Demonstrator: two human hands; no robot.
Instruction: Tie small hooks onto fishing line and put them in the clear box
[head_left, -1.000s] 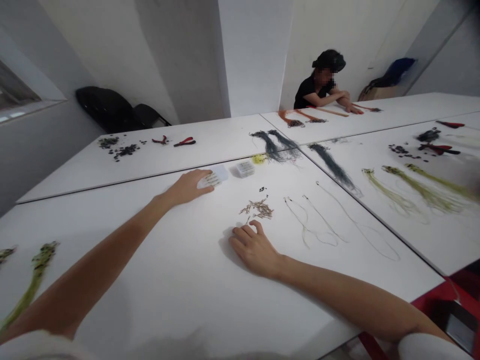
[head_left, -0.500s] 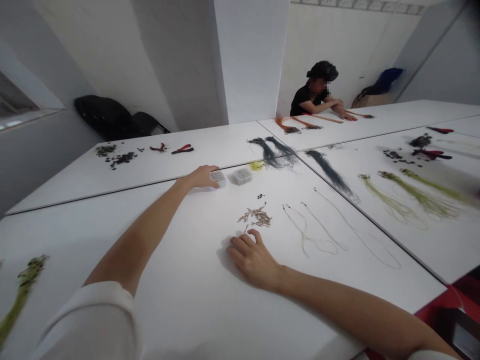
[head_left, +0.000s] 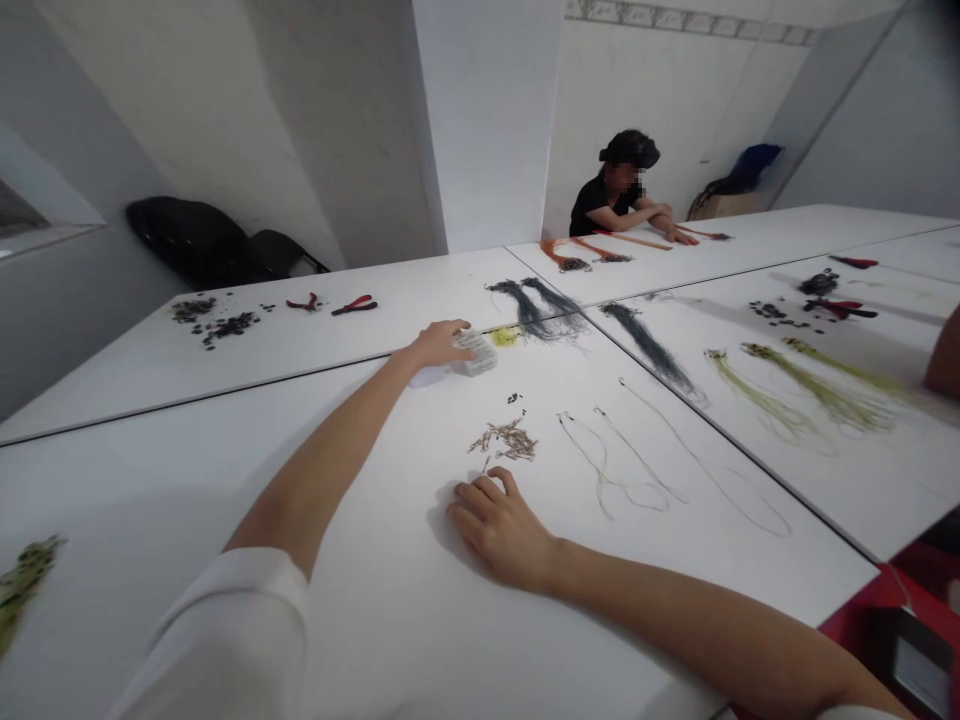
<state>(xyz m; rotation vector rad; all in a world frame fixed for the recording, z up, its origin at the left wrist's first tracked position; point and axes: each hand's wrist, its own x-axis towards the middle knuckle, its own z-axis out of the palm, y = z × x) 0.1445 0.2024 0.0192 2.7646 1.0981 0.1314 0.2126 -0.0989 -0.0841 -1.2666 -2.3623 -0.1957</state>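
My left hand (head_left: 441,343) is closed on the left side of a clear plastic box (head_left: 477,354) near the table seam. A second clear box (head_left: 427,376) shows partly under that hand. Closer to me, my right hand (head_left: 499,525) rests on the white table with its fingers curled; whether they hold anything is hidden. Just beyond its fingertips lies a pile of small brownish metal pieces (head_left: 511,438), with a few tiny black bits (head_left: 514,399) behind it. Thin looped cords (head_left: 600,460) lie to the right of the pile.
Dark thread bundles (head_left: 529,308), yellow-green bundles (head_left: 847,395) and red-handled pliers (head_left: 355,305) lie on the white tables (head_left: 360,620). Black pieces (head_left: 234,324) are at the far left. A person (head_left: 616,195) sits across; another person's arm (head_left: 945,355) shows at the right edge.
My left hand has moved right, from the left box to the right one. My right hand stays by the metal pieces. The view has shifted slightly, and an arm has appeared at the right edge.
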